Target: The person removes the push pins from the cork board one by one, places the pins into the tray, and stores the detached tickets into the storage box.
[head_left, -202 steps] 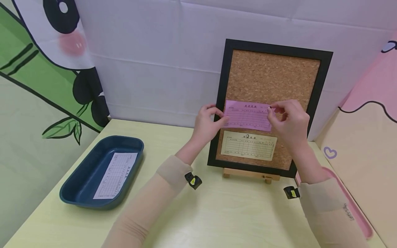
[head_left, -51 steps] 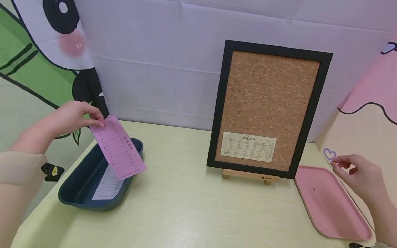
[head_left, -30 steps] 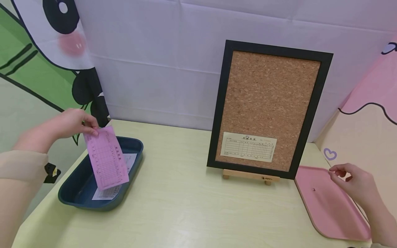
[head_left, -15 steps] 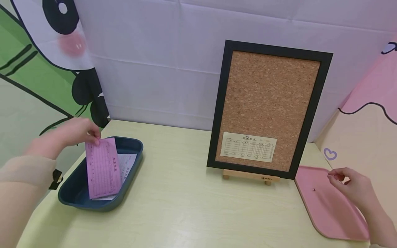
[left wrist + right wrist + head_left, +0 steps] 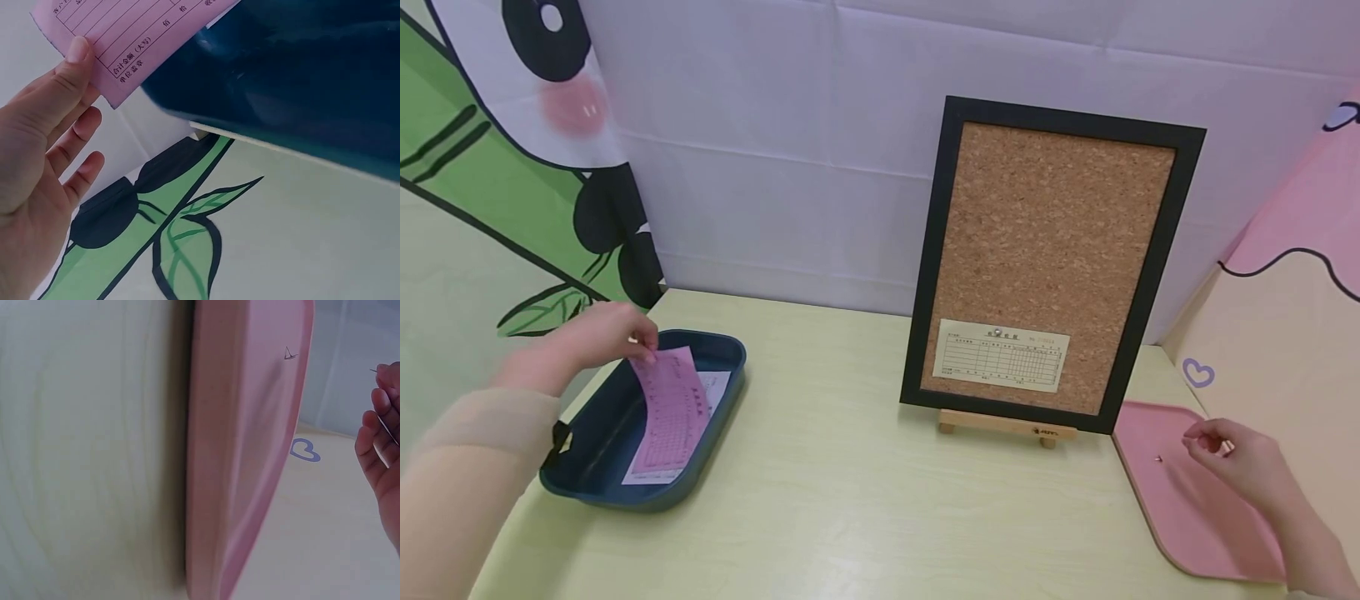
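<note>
My left hand [image 5: 613, 335] pinches a corner of a pink receipt slip [image 5: 672, 408] between thumb and fingers. The slip hangs curved into the dark blue tray [image 5: 580, 442], its lower part over a white receipt slip [image 5: 718, 385]. In the left wrist view the thumb lies on the pink slip's printed face. Above the pink tray [image 5: 1195, 517] is my right hand [image 5: 1247, 462], pinching a thumbtack whose thin metal point [image 5: 373, 370] sticks out from the fingertips in the right wrist view. Its head is hidden. Another thumbtack [image 5: 1158, 458] lies in the pink tray.
A black-framed corkboard [image 5: 1052, 225] leans on a small wooden easel [image 5: 1007, 423] at the back right. A pale yellow receipt slip [image 5: 1000, 358] is pinned low on it by a thumbtack [image 5: 997, 332]. Printed cloth walls stand behind the table [image 5: 865, 467].
Earlier both hands held the pink slip against the corkboard. Since then my left hand has carried it left and lowered it into the blue tray; my right hand has moved over the pink tray.
</note>
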A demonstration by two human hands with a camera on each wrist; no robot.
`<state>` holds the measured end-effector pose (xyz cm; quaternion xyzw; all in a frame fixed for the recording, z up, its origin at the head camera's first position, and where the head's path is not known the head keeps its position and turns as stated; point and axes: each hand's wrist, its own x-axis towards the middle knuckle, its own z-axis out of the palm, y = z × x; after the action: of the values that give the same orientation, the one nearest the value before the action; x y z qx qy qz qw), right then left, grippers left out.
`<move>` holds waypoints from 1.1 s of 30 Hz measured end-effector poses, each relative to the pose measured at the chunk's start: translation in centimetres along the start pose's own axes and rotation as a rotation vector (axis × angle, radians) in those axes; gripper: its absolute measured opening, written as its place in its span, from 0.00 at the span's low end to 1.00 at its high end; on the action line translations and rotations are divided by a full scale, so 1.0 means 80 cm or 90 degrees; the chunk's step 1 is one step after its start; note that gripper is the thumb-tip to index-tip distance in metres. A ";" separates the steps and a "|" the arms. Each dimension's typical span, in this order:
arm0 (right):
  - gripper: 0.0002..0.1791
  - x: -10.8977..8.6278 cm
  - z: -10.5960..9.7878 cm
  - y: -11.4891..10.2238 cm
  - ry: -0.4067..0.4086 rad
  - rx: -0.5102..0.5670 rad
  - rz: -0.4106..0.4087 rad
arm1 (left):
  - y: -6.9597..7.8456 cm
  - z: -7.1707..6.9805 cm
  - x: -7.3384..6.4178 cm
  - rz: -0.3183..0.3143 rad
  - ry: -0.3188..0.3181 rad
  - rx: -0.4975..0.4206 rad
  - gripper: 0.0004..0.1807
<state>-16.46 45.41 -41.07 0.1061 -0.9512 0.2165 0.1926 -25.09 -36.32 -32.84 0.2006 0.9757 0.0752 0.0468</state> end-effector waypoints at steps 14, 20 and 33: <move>0.07 -0.006 0.017 0.017 -0.102 0.003 0.009 | 0.001 0.036 0.015 0.020 -0.009 -0.035 0.06; 0.06 -0.010 0.019 0.020 -0.158 -0.021 0.029 | 0.002 0.045 0.018 0.037 -0.012 -0.044 0.05; 0.06 -0.013 0.025 0.022 -0.193 -0.046 0.038 | 0.003 0.060 0.020 0.005 -0.029 -0.088 0.07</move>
<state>-16.69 46.22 -43.79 0.1026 -0.9793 0.1688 0.0439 -25.90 -34.87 -37.63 0.2021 0.9661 0.1379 0.0825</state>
